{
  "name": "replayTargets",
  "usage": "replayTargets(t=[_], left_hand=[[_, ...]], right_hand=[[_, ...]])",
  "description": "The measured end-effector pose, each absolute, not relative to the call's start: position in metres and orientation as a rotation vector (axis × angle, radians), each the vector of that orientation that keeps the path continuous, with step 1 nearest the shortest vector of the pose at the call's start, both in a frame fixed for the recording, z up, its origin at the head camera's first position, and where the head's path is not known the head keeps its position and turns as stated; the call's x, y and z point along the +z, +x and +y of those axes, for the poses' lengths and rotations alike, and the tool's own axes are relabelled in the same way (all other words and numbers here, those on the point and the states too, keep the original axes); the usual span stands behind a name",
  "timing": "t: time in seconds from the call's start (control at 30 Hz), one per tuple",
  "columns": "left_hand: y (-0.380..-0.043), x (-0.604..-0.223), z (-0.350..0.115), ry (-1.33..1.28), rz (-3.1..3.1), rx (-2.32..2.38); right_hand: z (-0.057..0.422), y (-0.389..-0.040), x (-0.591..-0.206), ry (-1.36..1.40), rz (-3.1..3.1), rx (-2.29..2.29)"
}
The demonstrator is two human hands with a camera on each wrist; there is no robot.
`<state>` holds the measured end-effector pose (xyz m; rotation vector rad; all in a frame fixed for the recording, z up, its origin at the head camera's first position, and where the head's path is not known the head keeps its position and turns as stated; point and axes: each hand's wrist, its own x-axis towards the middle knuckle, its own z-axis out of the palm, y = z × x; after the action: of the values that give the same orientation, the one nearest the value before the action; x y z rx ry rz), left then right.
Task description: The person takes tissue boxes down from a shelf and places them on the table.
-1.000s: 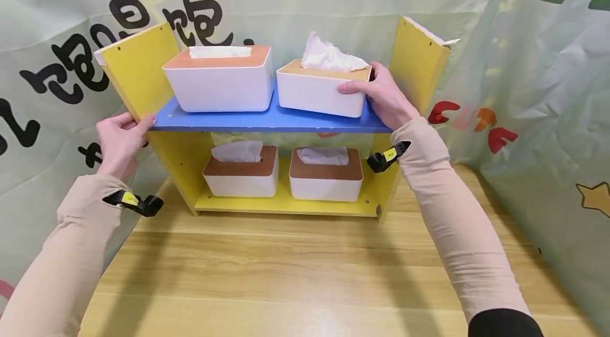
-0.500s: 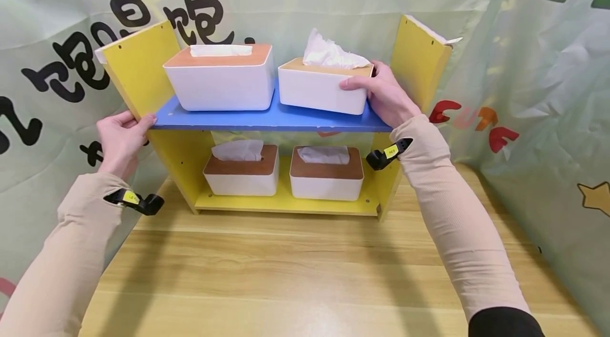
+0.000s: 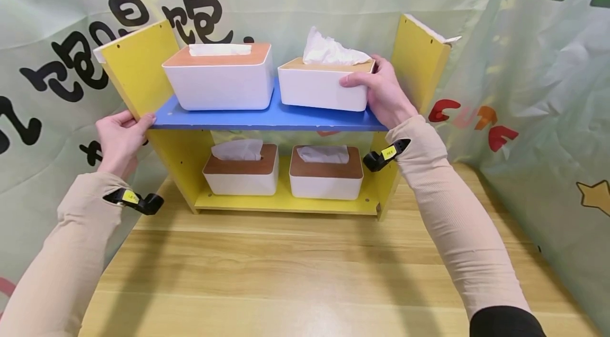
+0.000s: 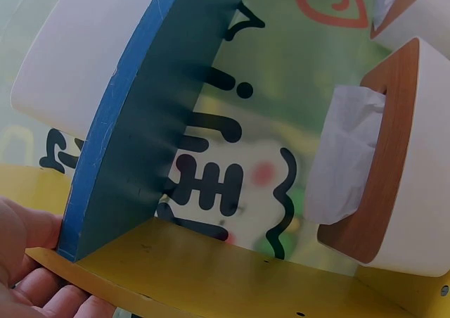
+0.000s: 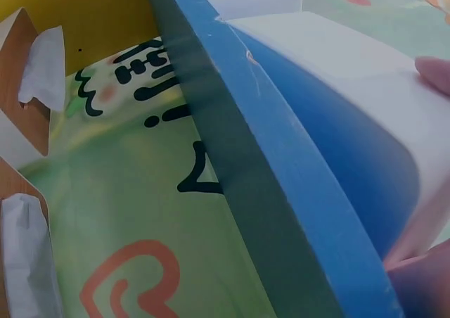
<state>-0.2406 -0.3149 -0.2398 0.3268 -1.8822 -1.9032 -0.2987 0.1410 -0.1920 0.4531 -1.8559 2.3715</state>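
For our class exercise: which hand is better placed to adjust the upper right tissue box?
Probably the right hand: it grips the upper right tissue box by its right end. The left hand grips the opposite yellow side panel.

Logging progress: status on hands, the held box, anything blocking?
Right hand grips upper-right tissue box, askew over blue shelf. Left hand grips yellow side panel. Nothing visibly blocking.

– What sort of place are we seeing?
– It's looking like a fabric-walled recording booth; printed fabric (image 3: pixel 333 3) is hanging behind and beside the shelf unit (image 3: pixel 274 120); a wood-grain table (image 3: pixel 295 263) is standing beneath it; a wrist camera (image 3: pixel 374 161) is showing in front of it.
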Motion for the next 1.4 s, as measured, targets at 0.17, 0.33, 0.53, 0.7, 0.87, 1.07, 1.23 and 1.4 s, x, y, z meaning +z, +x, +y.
replayTargets(t=[0.17, 0.33, 0.53, 0.7, 0.87, 1.07, 1.23, 1.4], left_hand=[[-0.242, -0.24, -0.315, 0.352, -1.9, -1.887], [-0.242, -0.24, -0.316, 0.372, -1.925, -1.87], [-0.241, -0.24, -0.316, 0.383, -1.931, -1.862], [-0.242, -0.239, -0.316, 0.381, -1.932, -1.867], [-0.243, -0.239, -0.316, 0.381, -1.936, -1.869], [-0.242, -0.241, -0.317, 0.375, -1.915, -1.879], [-0.243, -0.241, -0.317, 0.362, -1.909, -1.887], [-0.243, -0.241, -0.316, 0.355, -1.916, -1.886]], right_hand=[[0.141, -0.296, -0.191, 0.447, -1.854, 2.372], [0.142, -0.294, -0.191, 0.43, -1.842, 2.371], [0.143, -0.289, -0.191, 0.456, -1.806, 2.381], [0.144, -0.284, -0.189, 0.469, -1.793, 2.379], [0.145, -0.279, -0.188, 0.477, -1.785, 2.387], [0.146, -0.272, -0.188, 0.499, -1.768, 2.394], [0.148, -0.264, -0.187, 0.498, -1.782, 2.398], [0.15, -0.256, -0.186, 0.515, -1.81, 2.4]])
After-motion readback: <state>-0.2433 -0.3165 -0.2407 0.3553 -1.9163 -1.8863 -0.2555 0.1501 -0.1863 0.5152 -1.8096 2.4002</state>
